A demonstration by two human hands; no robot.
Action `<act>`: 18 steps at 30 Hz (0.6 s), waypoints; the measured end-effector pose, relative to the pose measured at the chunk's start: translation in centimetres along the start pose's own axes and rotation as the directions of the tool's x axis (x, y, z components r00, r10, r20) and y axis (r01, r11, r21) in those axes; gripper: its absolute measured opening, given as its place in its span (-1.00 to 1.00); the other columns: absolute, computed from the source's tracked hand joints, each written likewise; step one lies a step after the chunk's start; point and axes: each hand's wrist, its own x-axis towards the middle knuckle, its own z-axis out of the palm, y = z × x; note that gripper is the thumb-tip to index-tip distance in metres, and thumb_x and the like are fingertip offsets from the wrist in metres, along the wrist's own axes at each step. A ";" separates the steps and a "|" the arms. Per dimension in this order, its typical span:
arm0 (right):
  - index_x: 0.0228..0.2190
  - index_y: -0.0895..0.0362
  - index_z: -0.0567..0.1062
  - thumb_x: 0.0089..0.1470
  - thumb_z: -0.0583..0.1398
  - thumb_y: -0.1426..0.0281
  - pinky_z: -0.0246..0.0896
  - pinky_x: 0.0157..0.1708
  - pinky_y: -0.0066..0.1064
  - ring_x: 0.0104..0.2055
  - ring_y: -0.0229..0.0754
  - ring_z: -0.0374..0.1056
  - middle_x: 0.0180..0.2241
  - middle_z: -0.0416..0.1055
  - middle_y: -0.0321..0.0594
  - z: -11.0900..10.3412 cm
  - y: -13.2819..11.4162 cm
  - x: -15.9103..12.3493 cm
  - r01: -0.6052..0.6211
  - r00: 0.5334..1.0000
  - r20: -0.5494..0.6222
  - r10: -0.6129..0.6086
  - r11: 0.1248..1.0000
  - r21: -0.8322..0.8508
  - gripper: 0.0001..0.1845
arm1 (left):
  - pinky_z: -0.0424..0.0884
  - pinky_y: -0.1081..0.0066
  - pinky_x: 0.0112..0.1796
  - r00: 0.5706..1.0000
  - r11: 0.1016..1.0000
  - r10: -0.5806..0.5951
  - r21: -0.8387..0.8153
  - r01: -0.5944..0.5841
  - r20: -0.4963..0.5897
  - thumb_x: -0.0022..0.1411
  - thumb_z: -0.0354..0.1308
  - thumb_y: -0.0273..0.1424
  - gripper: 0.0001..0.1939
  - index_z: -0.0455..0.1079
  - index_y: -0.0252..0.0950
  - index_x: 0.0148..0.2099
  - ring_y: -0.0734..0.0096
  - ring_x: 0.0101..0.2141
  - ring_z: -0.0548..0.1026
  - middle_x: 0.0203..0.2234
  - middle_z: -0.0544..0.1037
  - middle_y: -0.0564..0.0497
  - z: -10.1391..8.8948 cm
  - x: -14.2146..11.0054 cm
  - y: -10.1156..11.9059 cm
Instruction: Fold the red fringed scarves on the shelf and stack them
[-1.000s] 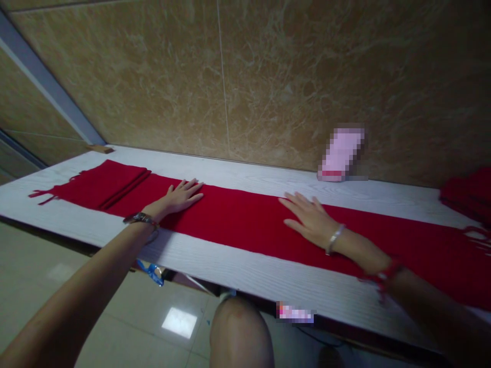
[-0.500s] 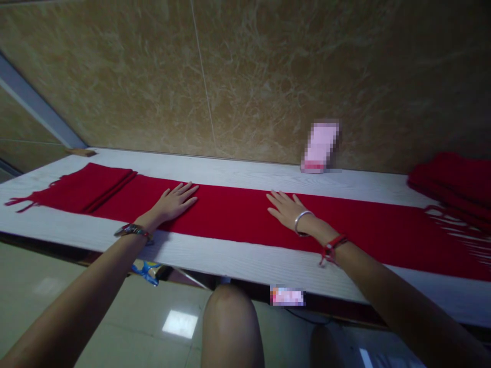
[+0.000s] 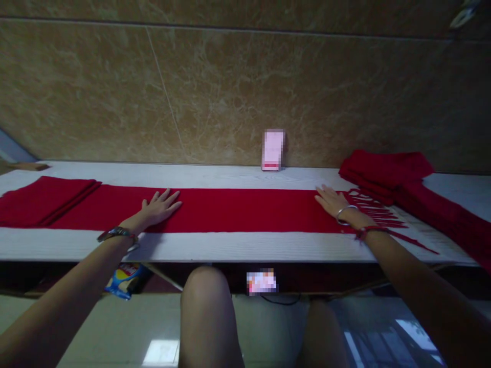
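Before me a white table (image 3: 230,248) spans the frame's middle, bearing a long red scarf (image 3: 238,210), a pile of red cloth (image 3: 383,171) at right and a blurred pink object (image 3: 273,150) above centre.

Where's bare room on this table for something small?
One strip of bare white tabletop lies between the near edge and the flat red cloth; another lies between the cloth and the wall, left of the blurred pink object. The right end is crowded: right hand, fringe, piled red cloth.

Matt cloth scarf (image 3: 245,210), wood-grained tabletop (image 3: 230,248), smooth marbled wall (image 3: 230,92), shiny metal-looking bangle (image 3: 338,214), glossy floor (image 3: 268,329)
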 end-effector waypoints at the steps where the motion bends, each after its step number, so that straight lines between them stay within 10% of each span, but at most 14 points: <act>1: 0.18 0.21 0.22 0.23 -0.22 0.21 0.05 0.11 0.07 0.25 0.08 0.04 0.23 0.10 0.11 -0.4 -2.3 0.1 0.001 1.000 0.024 -0.001 1.000 0.012 -0.38 | 0.05 -0.23 0.07 0.998 0.998 0.056 0.005 -0.056 0.003 0.33 -0.33 -0.16 -0.42 -0.12 -0.12 0.35 -0.14 0.27 -0.08 0.32 -0.09 -0.12 0.0 -0.3 1.9; 6: 0.26 0.15 0.03 0.21 -0.12 0.15 -0.23 0.22 0.07 0.34 0.01 -0.22 0.32 -0.12 -0.06 -2.0 -14.6 -1.7 0.268 0.938 0.163 -0.307 0.938 0.222 -0.35 | -0.04 -0.18 0.12 0.944 0.944 0.330 -0.015 -0.330 -0.004 0.33 -0.29 -0.07 -0.40 -0.15 -0.07 0.36 -0.06 0.29 -0.16 0.34 -0.15 -0.04 0.1 -2.3 11.8; 9: 0.26 0.10 0.05 0.22 -0.14 0.16 -0.24 0.22 0.07 0.34 -0.01 -0.21 0.31 -0.10 -0.11 -1.8 -16.2 -3.1 0.313 0.913 0.194 -0.359 0.921 0.233 -0.38 | -0.05 -0.19 0.13 0.908 0.908 0.418 -0.016 -0.419 -0.041 0.33 -0.28 -0.08 -0.40 -0.13 -0.09 0.36 -0.05 0.29 -0.15 0.33 -0.12 -0.05 0.4 -3.3 14.3; 18: 0.24 -0.03 0.09 0.21 -0.20 0.24 -0.01 0.13 0.13 0.30 0.02 -0.06 0.29 0.00 -0.18 0.7 2.3 -5.5 -0.101 0.972 0.210 0.105 0.994 -0.029 -0.42 | -0.02 -0.02 0.16 0.909 0.912 0.408 0.000 -0.410 -0.086 0.33 -0.29 -0.13 -0.42 -0.06 -0.14 0.34 0.08 0.29 -0.08 0.32 -0.06 -0.01 0.6 -3.8 13.1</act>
